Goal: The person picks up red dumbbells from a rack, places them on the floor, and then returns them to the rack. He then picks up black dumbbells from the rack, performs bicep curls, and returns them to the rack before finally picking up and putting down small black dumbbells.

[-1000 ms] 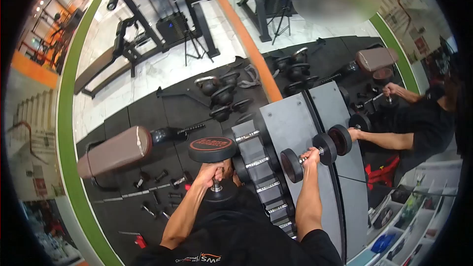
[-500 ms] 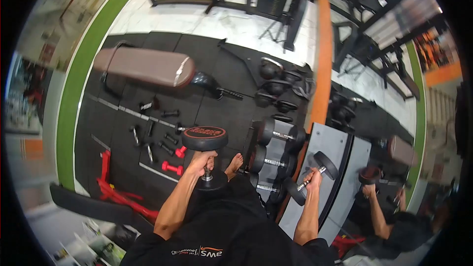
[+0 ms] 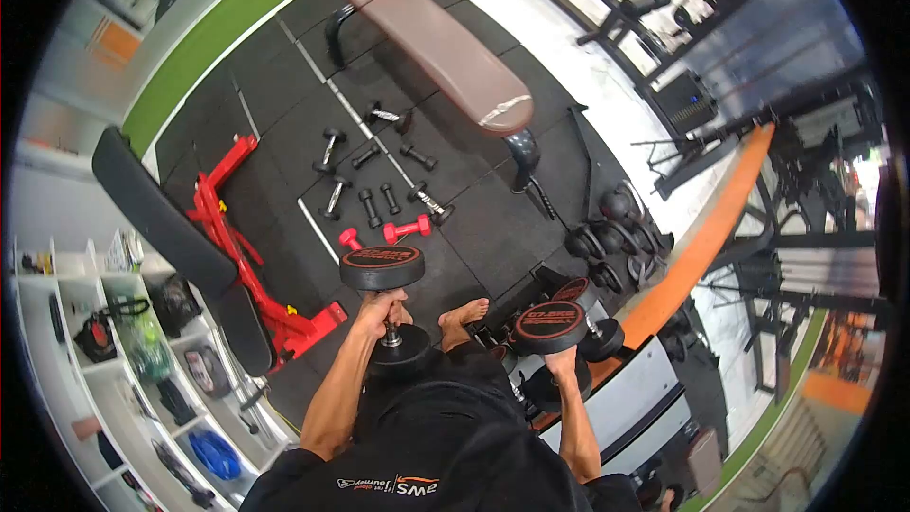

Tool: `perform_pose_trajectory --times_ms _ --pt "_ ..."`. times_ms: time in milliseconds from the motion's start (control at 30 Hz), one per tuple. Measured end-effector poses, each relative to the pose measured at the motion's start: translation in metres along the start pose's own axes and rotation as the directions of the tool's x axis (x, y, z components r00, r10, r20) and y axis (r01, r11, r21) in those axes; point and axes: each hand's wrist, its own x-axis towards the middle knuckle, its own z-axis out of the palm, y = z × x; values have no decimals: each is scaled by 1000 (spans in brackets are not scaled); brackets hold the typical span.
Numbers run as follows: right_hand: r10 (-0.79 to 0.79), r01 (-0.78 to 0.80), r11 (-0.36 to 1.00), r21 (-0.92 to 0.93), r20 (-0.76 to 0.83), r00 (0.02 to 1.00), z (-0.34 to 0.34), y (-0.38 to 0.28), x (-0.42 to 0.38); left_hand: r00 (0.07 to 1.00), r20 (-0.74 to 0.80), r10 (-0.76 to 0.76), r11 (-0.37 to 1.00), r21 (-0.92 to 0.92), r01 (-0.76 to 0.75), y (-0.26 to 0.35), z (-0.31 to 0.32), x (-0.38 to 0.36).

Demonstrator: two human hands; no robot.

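My left hand is wrapped round the metal handle of a dumbbell, whose round black head with red lettering points up; its other head is below the hand, against the black shirt. My right hand is at a second dumbbell, just under its black and red head. Its fingers are mostly hidden behind that head. Both dumbbells are in front of my body, apart from each other. A bare foot shows between them.
Small black dumbbells and a red dumbbell lie on the dark mat. Beyond is a brown bench. A red-framed bench and white shelves are at left. Kettlebells and a dumbbell rack are at right.
The view has turned, bringing the shelves in at left. My right hand has moved inward from beside the mirror, and its dumbbell now has one head facing up. My left hand keeps its hold.
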Motion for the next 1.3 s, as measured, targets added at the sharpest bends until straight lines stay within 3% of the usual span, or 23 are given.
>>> perform_pose_trajectory --times_ms 67,100,167,367,567,800,1000,1133,1233,1300 --pt "32 -11 994 -111 192 981 7 -41 8 999 -31 38 997 -71 -40 -2 -33 -5" --pt "-94 128 986 -104 283 955 5 -72 15 997 -50 55 993 -105 -60 -5 -48 -9" --pt "26 86 967 -240 428 904 30 -79 20 996 -73 43 976 -209 -58 -14 -75 -9" --pt "106 157 894 -420 538 836 93 -159 24 992 -113 -57 955 -296 21 -3 -145 -19" --pt "19 336 808 -484 591 806 147 -216 19 991 -109 -74 959 -281 41 6 -201 -7" --pt "8 460 755 -468 708 707 177 -244 25 987 -133 -90 973 -221 60 11 -198 5" --pt "-3 510 743 -433 760 650 218 -186 27 993 -81 -89 971 -231 68 -13 -181 30" --pt "34 491 735 -467 748 663 246 -167 35 997 -21 -79 971 -230 72 -38 -182 67" --pt "66 482 712 -510 733 678 281 -136 41 991 -21 -134 978 -163 129 -49 -186 103" --pt "73 501 685 -529 734 675 311 -111 46 982 -10 -186 958 -222 179 -74 -199 142"
